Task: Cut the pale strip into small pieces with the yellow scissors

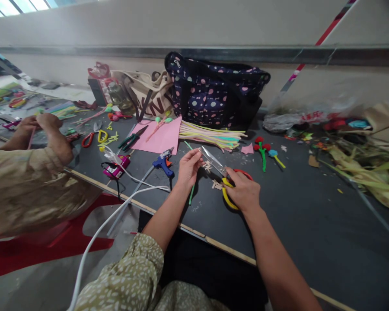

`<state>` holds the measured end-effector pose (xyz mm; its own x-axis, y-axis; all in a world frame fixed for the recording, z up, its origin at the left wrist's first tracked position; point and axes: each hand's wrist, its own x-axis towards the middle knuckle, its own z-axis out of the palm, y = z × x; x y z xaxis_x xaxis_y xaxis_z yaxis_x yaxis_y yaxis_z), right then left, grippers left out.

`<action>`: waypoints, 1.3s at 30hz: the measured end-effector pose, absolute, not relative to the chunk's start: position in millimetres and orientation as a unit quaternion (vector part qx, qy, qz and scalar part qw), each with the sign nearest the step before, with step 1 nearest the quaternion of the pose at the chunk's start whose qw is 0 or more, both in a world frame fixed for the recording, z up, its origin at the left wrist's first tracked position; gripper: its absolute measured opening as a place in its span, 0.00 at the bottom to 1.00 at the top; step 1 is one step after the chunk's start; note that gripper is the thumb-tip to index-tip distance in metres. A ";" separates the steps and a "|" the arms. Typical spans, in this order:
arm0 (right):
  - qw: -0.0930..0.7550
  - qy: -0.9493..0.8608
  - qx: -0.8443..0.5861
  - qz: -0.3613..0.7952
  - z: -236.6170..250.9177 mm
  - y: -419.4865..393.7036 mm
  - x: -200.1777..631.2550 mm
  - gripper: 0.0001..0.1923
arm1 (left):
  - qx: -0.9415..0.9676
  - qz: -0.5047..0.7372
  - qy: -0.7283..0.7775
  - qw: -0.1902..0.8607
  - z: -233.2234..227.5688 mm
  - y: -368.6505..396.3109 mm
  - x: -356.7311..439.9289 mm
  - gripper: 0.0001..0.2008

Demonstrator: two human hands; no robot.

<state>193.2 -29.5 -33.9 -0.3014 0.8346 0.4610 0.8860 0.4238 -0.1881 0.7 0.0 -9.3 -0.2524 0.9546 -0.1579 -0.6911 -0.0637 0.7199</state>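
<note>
The right hand [245,190] grasps the scissors [227,198] by their smooth yellow and red loops, over the dark, matte tabletop [311,229]. From them a narrow, glossy strip [212,160] slants up to the left; whether it is bare blade or clear film, I cannot tell. The left hand [188,167] has thumb and fingers drawn together at its far tip; whether they grip it, I cannot tell. Short beige offcuts [217,185] lie in loose heaps between the hands, and a thin green stem [192,196] runs partly hidden behind the left wrist.

Just left sits a blue plastic glue gun [164,163], and beyond it a flat, straight-edged pink sheet [170,140]. A bundle of long, soft-looking stems [210,134], mostly pale yellow and pink, stretches in front of a dark dotted fabric bag [210,97]. To its right are a fuzzy flower with round red heads [262,149] and a smaller blue-headed one [274,154].

A pale edging strip [223,245] borders the near side, below the forearms. Open room spreads to the right of the right hand, as far as dry, papery husks [366,168]. Leftward, the glue gun and a looping white cable [95,237] crowd the space.
</note>
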 end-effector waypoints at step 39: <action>0.261 -0.813 -0.515 -0.077 -39.6 -29.0 191.1 0.20 | 0.136 0.694 0.357 0.610 -7.6 -0.8 2.9 0.16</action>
